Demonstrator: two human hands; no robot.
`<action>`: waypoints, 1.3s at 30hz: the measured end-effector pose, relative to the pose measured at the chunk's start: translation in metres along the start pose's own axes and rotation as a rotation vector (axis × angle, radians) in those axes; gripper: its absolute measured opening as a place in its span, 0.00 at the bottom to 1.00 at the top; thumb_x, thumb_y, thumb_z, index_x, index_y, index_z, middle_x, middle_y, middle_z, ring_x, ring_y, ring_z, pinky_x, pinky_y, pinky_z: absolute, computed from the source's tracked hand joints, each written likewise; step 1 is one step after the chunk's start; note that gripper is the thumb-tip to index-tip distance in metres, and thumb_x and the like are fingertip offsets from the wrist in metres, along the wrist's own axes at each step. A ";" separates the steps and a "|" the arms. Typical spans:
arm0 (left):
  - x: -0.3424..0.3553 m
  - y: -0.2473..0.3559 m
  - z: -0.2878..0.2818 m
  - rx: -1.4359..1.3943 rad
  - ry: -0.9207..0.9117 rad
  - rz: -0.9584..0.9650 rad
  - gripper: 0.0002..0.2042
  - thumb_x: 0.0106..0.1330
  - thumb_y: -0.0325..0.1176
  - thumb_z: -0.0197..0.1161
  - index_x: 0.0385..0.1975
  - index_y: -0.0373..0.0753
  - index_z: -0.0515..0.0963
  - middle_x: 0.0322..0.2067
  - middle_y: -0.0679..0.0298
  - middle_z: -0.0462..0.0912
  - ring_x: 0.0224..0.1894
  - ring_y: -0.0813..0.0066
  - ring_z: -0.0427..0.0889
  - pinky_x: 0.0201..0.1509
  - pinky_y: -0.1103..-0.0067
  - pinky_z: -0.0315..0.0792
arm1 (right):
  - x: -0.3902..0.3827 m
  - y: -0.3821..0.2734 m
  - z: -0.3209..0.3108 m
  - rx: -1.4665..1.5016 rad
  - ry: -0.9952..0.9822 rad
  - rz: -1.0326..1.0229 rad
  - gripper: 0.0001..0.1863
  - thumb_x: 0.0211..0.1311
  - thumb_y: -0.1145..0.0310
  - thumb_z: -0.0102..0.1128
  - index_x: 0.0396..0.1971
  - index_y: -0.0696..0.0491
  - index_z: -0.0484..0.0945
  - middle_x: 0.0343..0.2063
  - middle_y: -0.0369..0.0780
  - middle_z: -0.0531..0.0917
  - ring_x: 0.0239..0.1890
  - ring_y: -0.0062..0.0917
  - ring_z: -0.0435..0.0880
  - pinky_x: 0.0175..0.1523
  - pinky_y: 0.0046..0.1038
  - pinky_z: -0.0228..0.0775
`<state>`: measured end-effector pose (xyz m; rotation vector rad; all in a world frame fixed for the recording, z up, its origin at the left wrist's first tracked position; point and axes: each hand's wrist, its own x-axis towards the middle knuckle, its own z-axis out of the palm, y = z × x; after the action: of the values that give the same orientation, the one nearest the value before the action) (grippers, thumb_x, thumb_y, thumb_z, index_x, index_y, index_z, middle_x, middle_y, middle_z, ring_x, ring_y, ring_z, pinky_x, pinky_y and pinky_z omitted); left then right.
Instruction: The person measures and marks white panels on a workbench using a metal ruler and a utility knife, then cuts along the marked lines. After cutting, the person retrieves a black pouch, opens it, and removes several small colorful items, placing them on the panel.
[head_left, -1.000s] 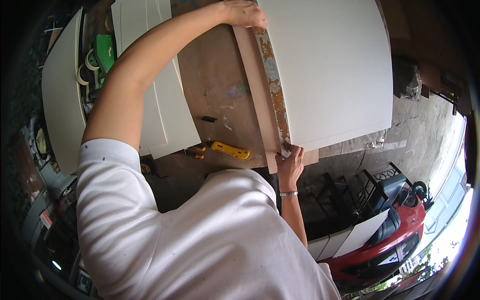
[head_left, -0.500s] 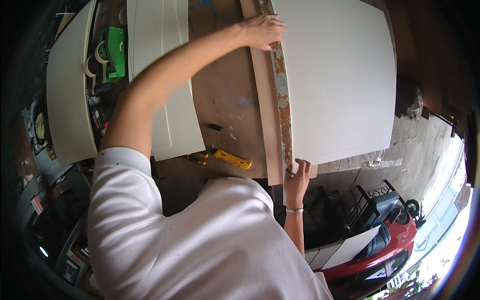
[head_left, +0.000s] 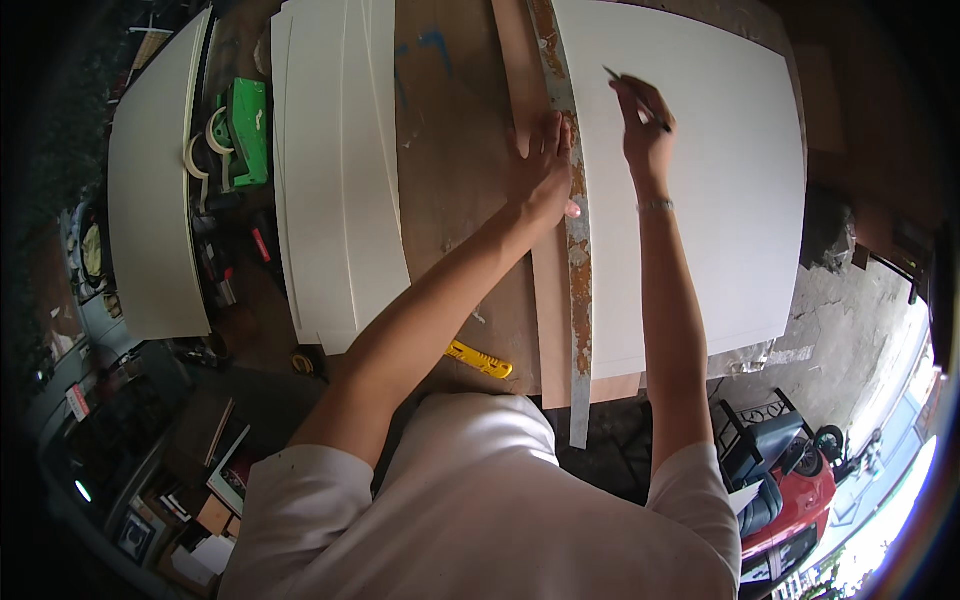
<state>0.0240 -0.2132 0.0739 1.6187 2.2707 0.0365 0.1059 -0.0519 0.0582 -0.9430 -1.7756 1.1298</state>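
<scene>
"So, where does the rusty metal strip (head_left: 580, 260) lie?"

"Near the centre of the frame, its long axis running from the top edge to lower centre, along the visible left edge of a white sheet (head_left: 730, 220)."

"Which hand is nearer?"

"The left hand (head_left: 545, 175): it rests on the strip, fingers flat and slightly apart."

"And the right hand (head_left: 650, 138)?"

"Upper centre, right of the strip and apart from it, fingers clamped on a slim pencil-like tool (head_left: 612, 74) whose tip points to the upper left. Whether the hand touches the sheet, one cannot tell."
</scene>
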 end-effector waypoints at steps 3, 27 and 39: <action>0.001 0.004 -0.001 0.050 -0.012 -0.017 0.66 0.40 0.59 0.80 0.75 0.29 0.49 0.77 0.50 0.50 0.79 0.57 0.52 0.74 0.41 0.54 | 0.057 0.021 0.059 -0.090 0.030 -0.060 0.14 0.68 0.60 0.67 0.47 0.52 0.86 0.43 0.39 0.90 0.48 0.26 0.88 0.55 0.29 0.76; 0.008 -0.010 0.011 -0.084 0.013 0.061 0.66 0.39 0.59 0.82 0.76 0.30 0.50 0.78 0.45 0.46 0.80 0.49 0.46 0.75 0.36 0.40 | -0.387 -0.137 -0.196 -0.634 -0.467 0.293 0.12 0.62 0.79 0.61 0.45 0.54 0.84 0.38 0.41 0.85 0.50 0.40 0.81 0.58 0.40 0.70; -0.032 -0.039 0.012 -0.627 0.278 0.006 0.27 0.67 0.44 0.69 0.60 0.30 0.76 0.65 0.43 0.73 0.72 0.52 0.68 0.73 0.65 0.64 | -0.468 -0.117 -0.164 -0.751 -0.259 0.669 0.24 0.47 0.69 0.73 0.45 0.55 0.75 0.40 0.44 0.78 0.46 0.41 0.75 0.53 0.40 0.68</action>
<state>0.0017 -0.2584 0.0624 1.3326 2.1248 0.9263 0.4192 -0.4520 0.1012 -2.0244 -2.2239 0.9885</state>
